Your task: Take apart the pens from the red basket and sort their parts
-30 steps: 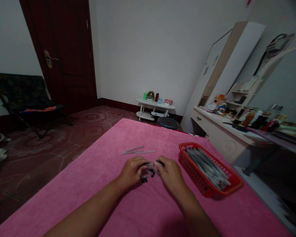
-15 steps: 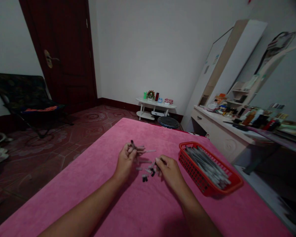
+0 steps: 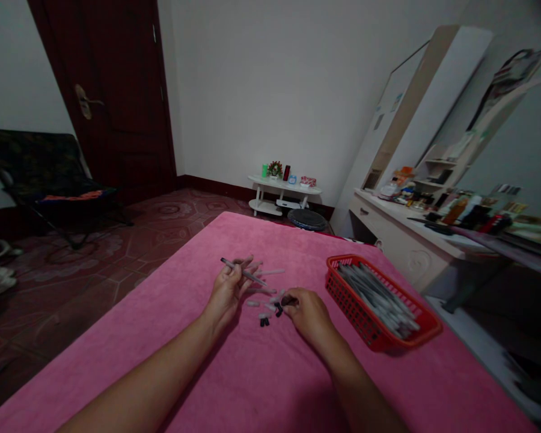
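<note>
My left hand (image 3: 228,288) is curled round a thin grey pen (image 3: 241,272) that lies crosswise over its fingers, a little above the pink cloth (image 3: 162,313). My right hand (image 3: 307,311) rests on the cloth, its fingertips pinched at a small dark cap among several loose pen parts (image 3: 265,310) scattered between the two hands. A few pale pen barrels (image 3: 270,273) lie just beyond my left hand. A red basket (image 3: 342,300) filled with several grey pens stands to the right of my right hand.
The pink cloth covers a wide flat surface. A dressing table (image 3: 401,240) crowded with bottles stands at the right, a small white shelf (image 3: 284,195) at the far wall, a dark folding chair (image 3: 40,186) and a dark door (image 3: 112,102) at the left.
My hands were together over the parts; my left hand has drawn away to the left and lifted a pen, turning it crosswise. My right hand stays at the loose parts.
</note>
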Demonstrator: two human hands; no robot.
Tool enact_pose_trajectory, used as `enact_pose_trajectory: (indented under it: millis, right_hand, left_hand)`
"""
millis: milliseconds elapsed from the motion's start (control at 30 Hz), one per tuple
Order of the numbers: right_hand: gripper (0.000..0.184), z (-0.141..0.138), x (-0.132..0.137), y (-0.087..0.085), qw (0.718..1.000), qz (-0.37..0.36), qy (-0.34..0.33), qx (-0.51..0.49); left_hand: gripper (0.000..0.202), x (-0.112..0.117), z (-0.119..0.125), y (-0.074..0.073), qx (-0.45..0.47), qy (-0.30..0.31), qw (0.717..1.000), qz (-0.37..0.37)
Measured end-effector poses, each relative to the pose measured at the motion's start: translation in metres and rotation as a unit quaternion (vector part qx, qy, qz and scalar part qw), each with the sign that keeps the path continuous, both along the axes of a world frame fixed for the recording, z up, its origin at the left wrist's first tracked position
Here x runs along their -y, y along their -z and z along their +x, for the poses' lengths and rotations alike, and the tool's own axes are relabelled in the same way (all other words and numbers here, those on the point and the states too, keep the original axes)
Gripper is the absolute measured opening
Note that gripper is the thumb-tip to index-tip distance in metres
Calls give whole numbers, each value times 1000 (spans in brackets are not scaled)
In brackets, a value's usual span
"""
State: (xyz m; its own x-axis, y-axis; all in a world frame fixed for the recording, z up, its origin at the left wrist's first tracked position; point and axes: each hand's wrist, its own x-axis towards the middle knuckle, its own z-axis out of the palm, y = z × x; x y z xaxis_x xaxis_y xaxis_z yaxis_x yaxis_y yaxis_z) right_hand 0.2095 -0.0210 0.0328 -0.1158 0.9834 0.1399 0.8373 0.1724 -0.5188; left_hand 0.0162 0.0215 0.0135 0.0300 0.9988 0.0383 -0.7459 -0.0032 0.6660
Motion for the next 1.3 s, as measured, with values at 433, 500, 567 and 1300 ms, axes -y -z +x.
enact_pose_trajectory:
  millis: [433,500,567,1300]
  right_hand:
    - [8,1,2,7,992,32,47,114]
    - [6,2,1,5,995,22,57,84]
    - [12,3,-1,2,998,31,61,15]
    - [34,-27,7,-21,872,-19,36,-488]
  left_hand:
    - [19,0,-2,3,-4,-5,1000,-23]
    - [18,-1,-2,4,3,-7,1000,-29]
    - [15,-2,-1,7,11,-13,999,-34]
    - [13,4,3,0,-9,9,999,-40]
